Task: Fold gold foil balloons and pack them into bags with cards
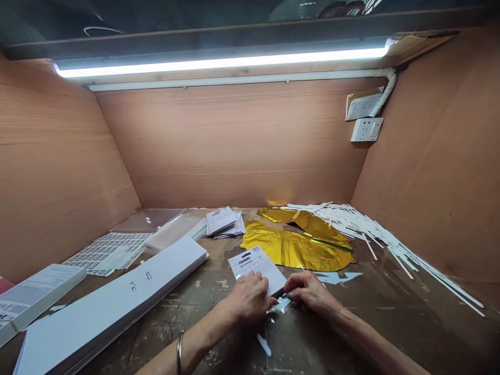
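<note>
A flat white printed packet [260, 264] with a hang hole lies tilted on the brown worktop in front of me. My left hand [250, 297] rests on its near left part, fingers curled over it. At its near right corner is my right hand [307, 289], thumb and fingers pinched together by the packet's edge. Shiny clear plastic [282, 303] shows between my hands at the packet's lower end. My fingers partly hide what the right hand grips. A small white scrap [264, 345] lies closer to me.
Gold foil balloons [289, 247] lie behind the packet. Thin white sticks [363, 224] are heaped at right. A small packet pile [224, 223], clear bags [177, 232], sticker sheets [109, 252], a long white card stack [128, 291] and a white box [35, 291] occupy the left.
</note>
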Demonstrator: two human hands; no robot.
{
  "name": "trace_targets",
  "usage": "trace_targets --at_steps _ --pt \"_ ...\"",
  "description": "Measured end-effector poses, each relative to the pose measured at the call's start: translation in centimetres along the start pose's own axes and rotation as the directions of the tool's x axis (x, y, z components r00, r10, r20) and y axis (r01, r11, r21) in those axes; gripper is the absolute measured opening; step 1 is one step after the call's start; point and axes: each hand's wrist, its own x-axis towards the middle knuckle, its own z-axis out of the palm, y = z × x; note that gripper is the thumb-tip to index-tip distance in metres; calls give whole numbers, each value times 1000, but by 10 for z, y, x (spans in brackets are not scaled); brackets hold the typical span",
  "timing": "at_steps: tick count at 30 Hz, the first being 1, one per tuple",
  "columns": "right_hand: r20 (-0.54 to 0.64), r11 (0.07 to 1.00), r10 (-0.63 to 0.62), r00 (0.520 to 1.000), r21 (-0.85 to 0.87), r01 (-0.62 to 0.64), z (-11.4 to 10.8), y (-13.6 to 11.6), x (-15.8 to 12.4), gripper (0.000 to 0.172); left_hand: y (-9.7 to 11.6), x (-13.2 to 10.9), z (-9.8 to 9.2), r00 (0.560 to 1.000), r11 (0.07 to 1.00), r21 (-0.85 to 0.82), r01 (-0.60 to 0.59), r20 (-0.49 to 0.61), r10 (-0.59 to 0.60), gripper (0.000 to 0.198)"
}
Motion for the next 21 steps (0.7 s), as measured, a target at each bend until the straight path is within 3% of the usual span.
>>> trace_targets --at_steps 4,8,16,18,21 --pt "62 986 -142 988 -80 146 -5 -1 -6 15 -12 7 9 982 989 -90 114 -143 -126 56" --pt "76 858 -326 943 -395 328 -6 -5 -14 18 -20 15 31 989 990 -82 114 -88 -121 61" --pt "100 609 -481 871 -676 415 5 -8 -33 23 -23 14 38 992 994 -67 82 -93 -88 65" --pt "101 653 -498 861 -610 449 13 -15 -56 22 -23 14 39 992 996 -61 70 -99 -75 65" --pt "122 798 -464 877 -372 474 9 -19 -97 17 -23 13 40 993 997 -56 55 -101 -61 64"
